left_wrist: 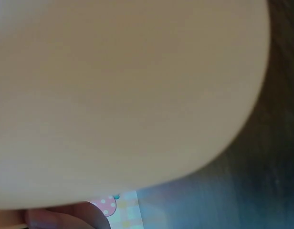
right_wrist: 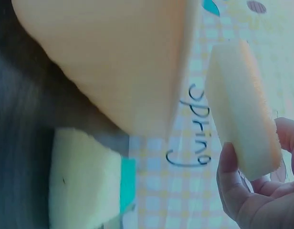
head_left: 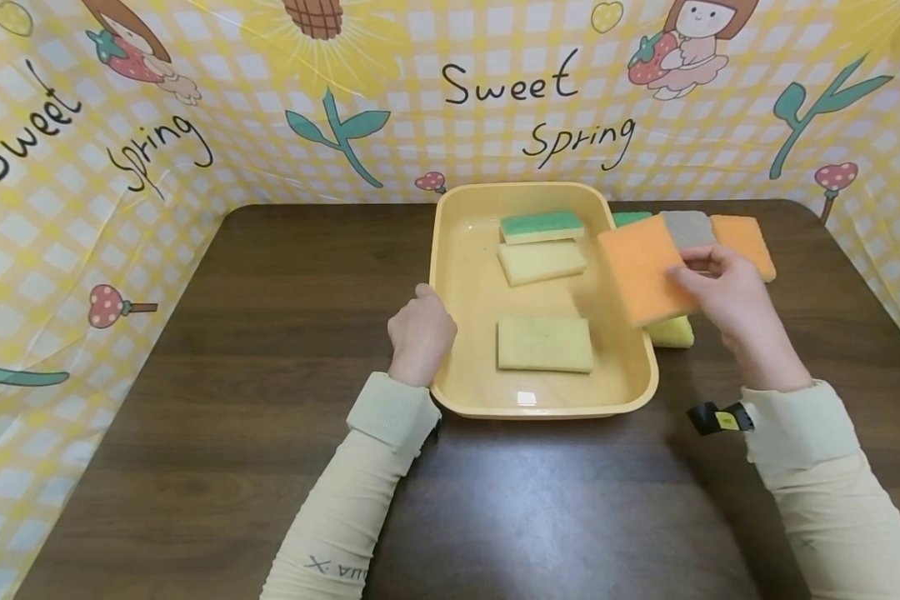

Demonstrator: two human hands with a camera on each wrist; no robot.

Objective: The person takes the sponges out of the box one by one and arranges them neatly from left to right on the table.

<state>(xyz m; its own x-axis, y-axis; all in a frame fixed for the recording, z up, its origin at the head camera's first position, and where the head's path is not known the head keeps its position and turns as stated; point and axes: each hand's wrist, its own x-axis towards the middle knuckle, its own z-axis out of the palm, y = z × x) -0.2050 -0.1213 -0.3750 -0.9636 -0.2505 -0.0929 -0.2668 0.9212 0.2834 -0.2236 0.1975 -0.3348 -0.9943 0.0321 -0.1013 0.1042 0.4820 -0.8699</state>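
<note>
Orange-faced sponge [head_left: 637, 271] pinched in right hand [head_left: 731, 296], raised at right of frame, overlapping right rim of yellow tray [head_left: 465, 398], tray's left rim gripped by left hand [head_left: 422, 337], three sponges [head_left: 545, 343] laid inside at centre, further sponges [head_left: 746, 242] grouped at upper right on table [head_left: 270, 333].

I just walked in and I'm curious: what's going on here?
A person's right hand holds up an orange sponge at the right edge of a yellow tray, while the left hand grips the tray's left edge. Inside the tray lie a green-topped sponge and two pale yellow sponges. More sponges are on the table, to the tray's right.
</note>
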